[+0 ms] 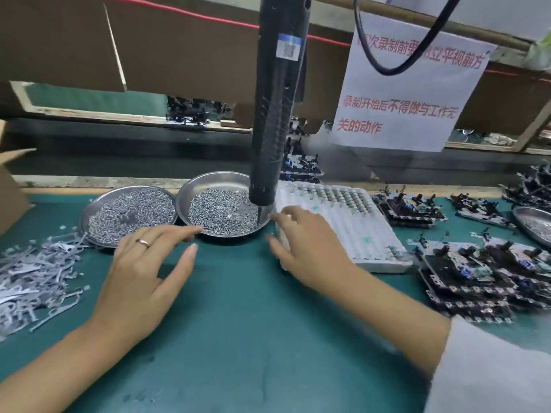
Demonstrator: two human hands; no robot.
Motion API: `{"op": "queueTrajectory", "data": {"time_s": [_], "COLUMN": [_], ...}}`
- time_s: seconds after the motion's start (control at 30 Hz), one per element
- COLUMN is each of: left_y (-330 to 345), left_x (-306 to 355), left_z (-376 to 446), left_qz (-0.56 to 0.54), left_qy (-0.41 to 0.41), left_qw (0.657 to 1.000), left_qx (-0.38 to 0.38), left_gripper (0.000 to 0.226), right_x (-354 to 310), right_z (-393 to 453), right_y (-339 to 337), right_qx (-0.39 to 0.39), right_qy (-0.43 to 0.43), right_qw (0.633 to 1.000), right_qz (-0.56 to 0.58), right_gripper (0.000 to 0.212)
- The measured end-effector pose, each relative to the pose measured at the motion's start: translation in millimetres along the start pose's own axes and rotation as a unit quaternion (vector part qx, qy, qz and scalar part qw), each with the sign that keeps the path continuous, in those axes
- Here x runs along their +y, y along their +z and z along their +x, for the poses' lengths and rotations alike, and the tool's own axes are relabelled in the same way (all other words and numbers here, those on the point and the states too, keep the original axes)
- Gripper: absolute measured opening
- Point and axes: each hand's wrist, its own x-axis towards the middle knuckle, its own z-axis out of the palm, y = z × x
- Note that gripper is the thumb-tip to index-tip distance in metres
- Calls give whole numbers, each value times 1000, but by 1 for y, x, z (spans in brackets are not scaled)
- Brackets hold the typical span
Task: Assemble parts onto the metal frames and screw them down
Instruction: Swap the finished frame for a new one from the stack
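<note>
Where fingers [190,231] reach, screw dish [208,180].

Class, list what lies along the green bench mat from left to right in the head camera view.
Pile of metal strips → left dish of screws → right dish of screws → white parts tray → black assembled frames.

Head-worn view looks forward and down, seemingly close, over the bench [238,308].

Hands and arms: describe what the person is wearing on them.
The left hand wears a plain gold-coloured ring on one finger, and its forearm is bare. The right hand shows no ring; a white sleeve covers the right arm below the bare forearm.
</note>
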Motion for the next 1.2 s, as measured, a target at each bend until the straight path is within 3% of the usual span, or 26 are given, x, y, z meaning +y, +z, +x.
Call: {"op": "queueTrajectory", "data": {"time_s": [0.17, 0.3, 0.57, 0.67, 0.7, 0.73, 0.83, 0.97, 1.13, 1.2], "left_y": [-4, 26, 131, 149, 153, 153, 149, 128, 86, 65], "left_x": [-3, -1, 10, 18, 19, 22, 30, 37, 37, 28], "left_z": [61, 125, 210, 218, 218, 218, 214, 200, 188, 175], "left_qz": [26, 46, 41, 42, 39, 38, 32, 43, 101, 141], "left_qy": [-32, -14, -71, -87, -85, -91, -131, -121, -81, -49], "left_qw": [999, 996, 973, 962, 963, 967, 972, 980, 988, 987], "left_qx": [-21, -76, -218, -255, -251, -236, -191, -155, -81, -61], "left_gripper": [22, 27, 44, 23, 9, 9, 21, 27, 24, 33], "right_x": [-28, -24, -18, -18, -17, -17, -17, -17, -16, -16], "right_z": [-7, -7, -2, 0, 0, 0, 2, 3, 1, -1], "right_y": [34, 37, 39, 39, 40, 40, 41, 42, 41, 41], "right_qx": [63, 118, 125, 136, 138, 140, 150, 166, 175, 187], "right_qy": [-50, -14, 39, 37, 37, 39, 49, 45, 11, -14], "right_qw": [997, 993, 991, 990, 990, 989, 987, 985, 984, 982], "right_qz": [-10, 19, 14, 10, 10, 10, 8, 14, 24, 27], "right_gripper": [41, 38, 49, 53, 55, 57, 63, 67, 70, 70]}}
